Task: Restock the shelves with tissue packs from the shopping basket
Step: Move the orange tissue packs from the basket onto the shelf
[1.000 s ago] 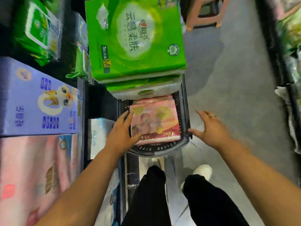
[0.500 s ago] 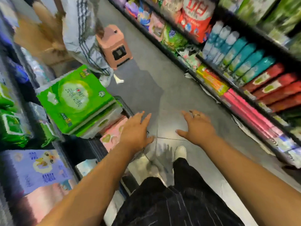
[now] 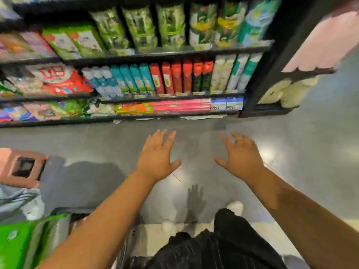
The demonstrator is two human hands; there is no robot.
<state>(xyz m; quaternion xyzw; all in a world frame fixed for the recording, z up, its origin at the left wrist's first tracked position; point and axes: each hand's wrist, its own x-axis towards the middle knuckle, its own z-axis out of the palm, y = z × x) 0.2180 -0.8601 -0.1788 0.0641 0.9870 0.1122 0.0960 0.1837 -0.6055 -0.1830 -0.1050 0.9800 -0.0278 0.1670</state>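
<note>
I am looking at the black shelving (image 3: 258, 80), which is running across the top of the view with its three boards packed with blurred coloured packs. The grey floor (image 3: 310, 152) is spreading out from the foot of the shelving toward me. Farthest from the shelving, in the lower left corner, the green tissue pack (image 3: 17, 243) is lying on top of the shopping basket (image 3: 127, 239), of which only a dark strip of rim and mesh is showing. The pink stool (image 3: 21, 167) is standing between that pack and the shelving, at the left edge. Both hands are hovering over the bare floor, on the near side of the shelving. The left hand (image 3: 157, 158) is holding nothing, its fingers (image 3: 169, 138) straight and spread, pointing at the shelving. The right hand (image 3: 240, 158) is likewise empty, fingers splayed and slightly bent, a ring (image 3: 239, 141) sitting on one. The tissue pack is lying well apart from both, behind the left forearm, away from the shelving. Against half a second ago, the shelving is now lying square ahead instead of slanting down the right side, the green pack is sitting much lower and further behind the left hand, and the hands are staying spread and empty.
</note>
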